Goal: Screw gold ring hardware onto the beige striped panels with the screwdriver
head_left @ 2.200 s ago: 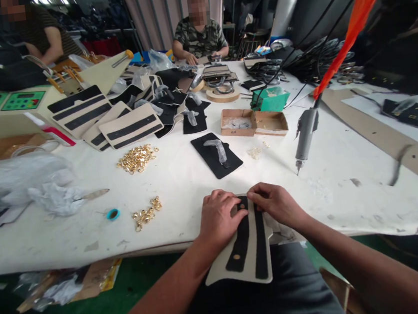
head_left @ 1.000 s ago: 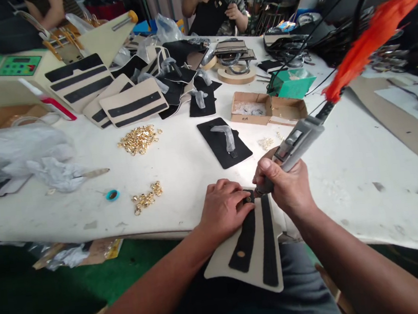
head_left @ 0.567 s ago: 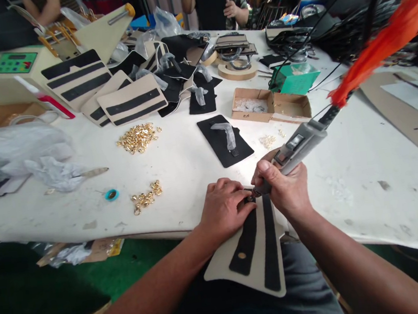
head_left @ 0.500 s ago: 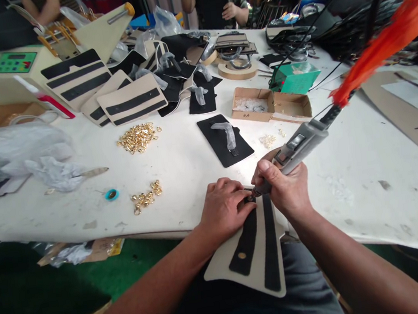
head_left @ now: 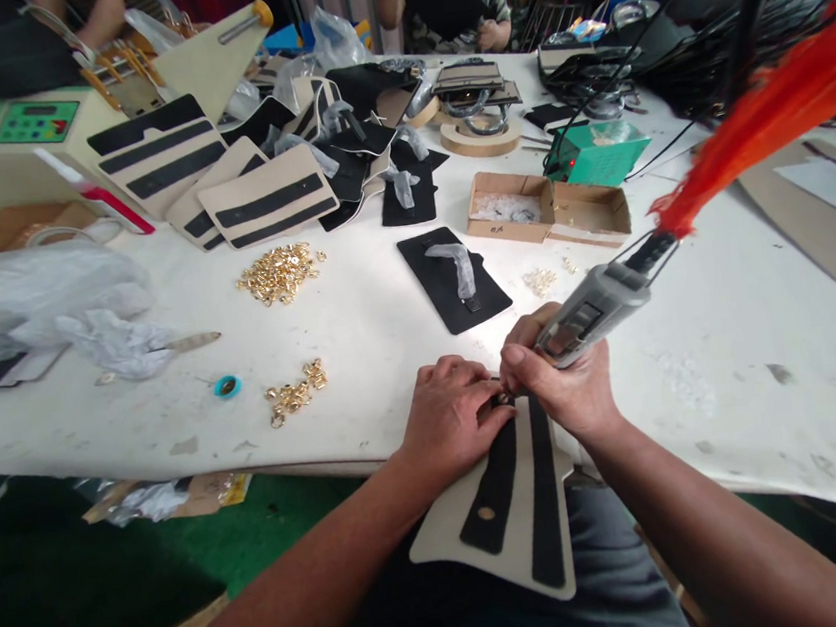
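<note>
My right hand (head_left: 567,377) grips a grey electric screwdriver (head_left: 594,305), and its thumb and fingertips reach down beside my left fingers. A small metal fitting (head_left: 504,397) shows between the two hands; its exact shape is too small to tell. Closed over the top of a beige panel (head_left: 449,526) with two black strips is my left hand (head_left: 453,412), thumb and forefinger around the fitting. The panel hangs over the table's front edge onto my lap. A gold disc (head_left: 487,513) sits low on its left strip. Fingers hide the screwdriver's tip.
Ahead lies a black panel (head_left: 452,284) with a wrapped handle. Gold fittings form a large pile (head_left: 279,274) and a small one (head_left: 297,395), near a blue cap (head_left: 227,387). Cardboard boxes (head_left: 514,232) stand behind. An orange sleeve (head_left: 758,114) runs from the screwdriver. People sit opposite.
The screwdriver has shifted left and its nose has lifted away from the fitting. My right thumb and fingertips have come down to it. The left hand stays in place.
</note>
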`<move>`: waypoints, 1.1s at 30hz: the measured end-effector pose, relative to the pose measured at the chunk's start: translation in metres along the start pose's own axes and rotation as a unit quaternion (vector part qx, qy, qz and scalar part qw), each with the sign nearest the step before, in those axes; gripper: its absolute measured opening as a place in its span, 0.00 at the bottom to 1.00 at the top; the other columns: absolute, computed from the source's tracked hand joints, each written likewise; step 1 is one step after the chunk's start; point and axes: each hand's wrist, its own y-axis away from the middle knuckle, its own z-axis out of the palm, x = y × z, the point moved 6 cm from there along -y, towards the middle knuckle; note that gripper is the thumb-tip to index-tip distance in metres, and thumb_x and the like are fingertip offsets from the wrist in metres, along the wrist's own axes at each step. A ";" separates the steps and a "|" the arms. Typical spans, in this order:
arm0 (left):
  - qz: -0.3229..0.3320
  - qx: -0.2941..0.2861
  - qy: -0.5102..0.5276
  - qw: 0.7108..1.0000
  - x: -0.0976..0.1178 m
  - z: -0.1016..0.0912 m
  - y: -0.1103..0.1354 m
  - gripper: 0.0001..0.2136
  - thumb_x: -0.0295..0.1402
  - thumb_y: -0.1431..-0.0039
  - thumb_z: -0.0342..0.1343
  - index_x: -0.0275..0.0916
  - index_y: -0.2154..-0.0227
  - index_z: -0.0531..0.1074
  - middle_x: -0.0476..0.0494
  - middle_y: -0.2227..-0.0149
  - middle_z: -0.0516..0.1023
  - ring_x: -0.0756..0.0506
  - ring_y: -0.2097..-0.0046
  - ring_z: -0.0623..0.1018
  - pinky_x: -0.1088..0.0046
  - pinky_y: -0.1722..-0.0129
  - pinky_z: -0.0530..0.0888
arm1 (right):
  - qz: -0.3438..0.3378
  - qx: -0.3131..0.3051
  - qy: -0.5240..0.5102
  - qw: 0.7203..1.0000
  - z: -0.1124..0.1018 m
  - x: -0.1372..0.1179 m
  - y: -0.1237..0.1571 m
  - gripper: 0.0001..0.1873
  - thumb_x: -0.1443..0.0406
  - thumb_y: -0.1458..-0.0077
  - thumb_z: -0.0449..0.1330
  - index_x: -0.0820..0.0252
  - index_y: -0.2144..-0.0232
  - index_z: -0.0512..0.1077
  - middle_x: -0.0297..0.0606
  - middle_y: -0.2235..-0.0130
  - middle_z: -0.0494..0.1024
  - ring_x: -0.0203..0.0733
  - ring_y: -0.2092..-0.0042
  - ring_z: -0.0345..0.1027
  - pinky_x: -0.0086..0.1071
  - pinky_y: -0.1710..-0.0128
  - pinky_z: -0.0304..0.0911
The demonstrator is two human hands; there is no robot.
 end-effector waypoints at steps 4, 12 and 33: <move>0.001 0.005 0.004 1.000 -0.001 0.001 0.000 0.12 0.46 0.33 0.61 0.48 0.53 0.80 0.48 0.47 0.80 0.38 0.43 0.72 0.53 0.49 0.67 | 0.006 -0.016 0.002 1.000 0.001 0.007 -0.001 0.19 0.52 0.45 0.70 0.57 0.73 0.69 0.35 0.74 0.74 0.38 0.74 0.67 0.33 0.73 0.66; 0.000 0.009 0.013 1.000 -0.002 0.001 -0.001 0.10 0.45 0.32 0.60 0.47 0.57 0.81 0.48 0.50 0.81 0.39 0.43 0.72 0.53 0.50 0.67 | 0.014 -0.048 -0.004 0.999 0.005 0.011 -0.003 0.21 0.50 0.47 0.70 0.56 0.73 0.66 0.34 0.75 0.72 0.38 0.73 0.65 0.33 0.73 0.67; -0.013 0.024 0.031 0.999 0.001 -0.010 0.000 0.09 0.39 0.40 0.68 0.47 0.57 0.81 0.48 0.54 0.80 0.40 0.46 0.74 0.57 0.47 0.66 | 0.028 0.013 -0.192 0.981 -0.001 0.008 -0.015 0.30 0.39 0.41 0.63 0.61 0.65 0.72 0.35 0.77 0.73 0.36 0.78 0.64 0.29 0.81 0.60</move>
